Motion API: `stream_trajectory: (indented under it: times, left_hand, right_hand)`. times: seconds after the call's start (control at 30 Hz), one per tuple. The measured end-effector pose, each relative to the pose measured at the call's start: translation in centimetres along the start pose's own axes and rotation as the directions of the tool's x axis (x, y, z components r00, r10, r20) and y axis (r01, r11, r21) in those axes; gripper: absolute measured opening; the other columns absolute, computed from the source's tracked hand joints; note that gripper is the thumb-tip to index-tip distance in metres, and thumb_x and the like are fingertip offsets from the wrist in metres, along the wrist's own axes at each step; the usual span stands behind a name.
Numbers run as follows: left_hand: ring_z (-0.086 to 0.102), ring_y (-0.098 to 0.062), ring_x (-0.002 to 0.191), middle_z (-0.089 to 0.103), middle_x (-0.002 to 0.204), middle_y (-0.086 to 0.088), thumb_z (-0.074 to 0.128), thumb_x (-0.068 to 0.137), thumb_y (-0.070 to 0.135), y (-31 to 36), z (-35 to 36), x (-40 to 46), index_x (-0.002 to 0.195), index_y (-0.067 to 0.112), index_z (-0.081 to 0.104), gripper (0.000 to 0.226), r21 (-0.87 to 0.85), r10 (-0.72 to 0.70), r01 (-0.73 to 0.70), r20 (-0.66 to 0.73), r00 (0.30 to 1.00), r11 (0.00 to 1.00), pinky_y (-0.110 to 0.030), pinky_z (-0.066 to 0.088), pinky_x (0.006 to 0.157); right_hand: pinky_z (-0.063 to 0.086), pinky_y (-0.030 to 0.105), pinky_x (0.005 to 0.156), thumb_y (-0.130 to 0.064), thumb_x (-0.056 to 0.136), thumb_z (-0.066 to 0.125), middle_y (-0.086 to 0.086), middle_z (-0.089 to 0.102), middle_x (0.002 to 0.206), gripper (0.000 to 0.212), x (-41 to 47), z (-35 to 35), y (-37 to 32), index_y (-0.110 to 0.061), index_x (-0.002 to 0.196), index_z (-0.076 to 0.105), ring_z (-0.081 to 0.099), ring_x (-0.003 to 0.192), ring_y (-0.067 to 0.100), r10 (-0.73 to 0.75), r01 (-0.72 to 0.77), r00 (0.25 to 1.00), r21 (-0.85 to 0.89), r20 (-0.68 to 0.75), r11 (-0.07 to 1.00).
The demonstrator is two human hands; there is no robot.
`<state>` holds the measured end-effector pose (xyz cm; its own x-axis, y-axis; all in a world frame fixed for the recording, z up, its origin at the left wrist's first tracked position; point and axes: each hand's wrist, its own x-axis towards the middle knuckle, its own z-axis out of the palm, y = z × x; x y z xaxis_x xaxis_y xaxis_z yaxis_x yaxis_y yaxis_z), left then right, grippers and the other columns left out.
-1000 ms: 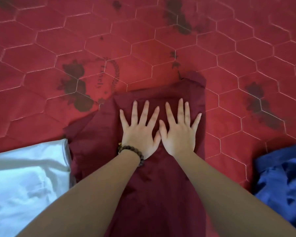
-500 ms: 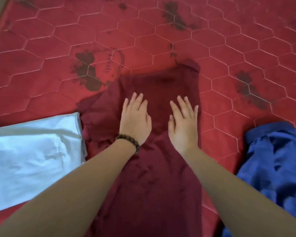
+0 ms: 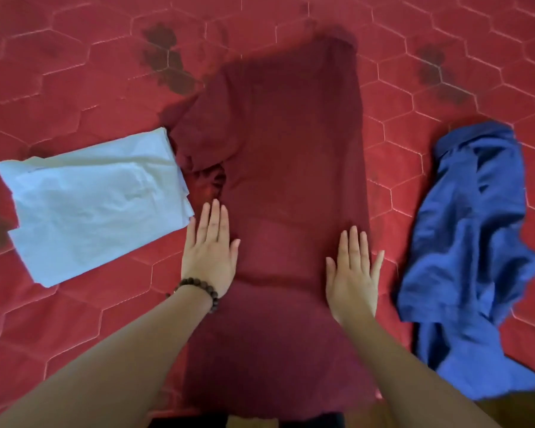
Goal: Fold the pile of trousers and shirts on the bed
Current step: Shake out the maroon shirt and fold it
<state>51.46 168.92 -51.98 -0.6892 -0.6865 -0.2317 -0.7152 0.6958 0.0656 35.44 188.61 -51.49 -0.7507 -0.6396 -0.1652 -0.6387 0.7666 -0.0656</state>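
Observation:
A dark maroon garment (image 3: pixel 288 143) lies lengthwise on the red quilted bed cover (image 3: pixel 74 66), folded into a long strip with a bunched sleeve at its upper left. My left hand (image 3: pixel 210 251), with a bead bracelet at the wrist, presses flat on the garment's left edge. My right hand (image 3: pixel 352 273) lies flat on its right edge, fingers straight. A folded pale blue garment (image 3: pixel 96 205) sits to the left. A crumpled royal blue garment (image 3: pixel 470 248) lies to the right.
The bed cover has a hexagon stitch pattern and several dark stains, one patch (image 3: pixel 167 60) beyond the maroon garment's upper left and another (image 3: pixel 436 72) at the upper right. The cover's near edge runs along the bottom of the view.
Both hands slid from the garment's middle back towards me and apart, to its two side edges. The view pulled back, bringing more of the pale blue and royal blue garments into sight.

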Motion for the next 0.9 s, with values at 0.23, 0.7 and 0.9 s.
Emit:
stream_trajectory:
  times: [0.23, 0.7, 0.9]
  left_hand:
    - [0.016, -0.020, 0.147, 0.023, 0.158, -0.007, 0.023, 0.095, 0.034, 5.7, 2.2, -8.4, 0.149, 0.009, 0.022, 0.059, -0.060, 0.284, -0.280, 0.086, 0.955, 0.958, -0.042, 0.014, 0.119]
    - [0.004, -0.018, 0.148, 0.010, 0.160, -0.006, 0.024, 0.098, 0.043, 5.7, 4.6, -16.9, 0.152, 0.011, 0.014, 0.063, -0.075, 0.209, -0.203, 0.099, 0.973, 0.976, -0.043, 0.009, 0.120]
    - [-0.001, -0.014, 0.148, 0.004, 0.161, -0.002, 0.019, 0.098, 0.045, 2.5, 4.2, -18.4, 0.153, 0.013, 0.006, 0.065, -0.085, -0.024, 0.035, 0.129, 0.991, 0.996, -0.039, 0.004, 0.120]
  right_hand:
    - [0.005, 0.049, 0.120, -0.032, 0.099, 0.023, 0.002, 0.011, 0.161, 0.056, -6.7, 2.6, -6.4, -0.014, 0.151, 0.013, 0.002, 0.149, 0.017, -0.251, 0.250, 0.959, 0.022, 0.130, 0.968]
    - [0.006, 0.049, 0.120, -0.041, 0.100, 0.030, 0.003, 0.017, 0.160, 0.060, -14.4, 3.4, -1.9, -0.012, 0.152, 0.022, 0.012, 0.149, 0.020, -0.384, 0.374, 0.915, 0.093, 0.125, 0.923]
    - [0.006, 0.049, 0.120, -0.049, 0.099, 0.026, 0.000, 0.013, 0.160, 0.064, -14.7, 3.3, 1.3, -0.016, 0.153, 0.017, 0.008, 0.149, 0.018, -0.218, 0.215, 0.960, 0.039, 0.174, 0.976]
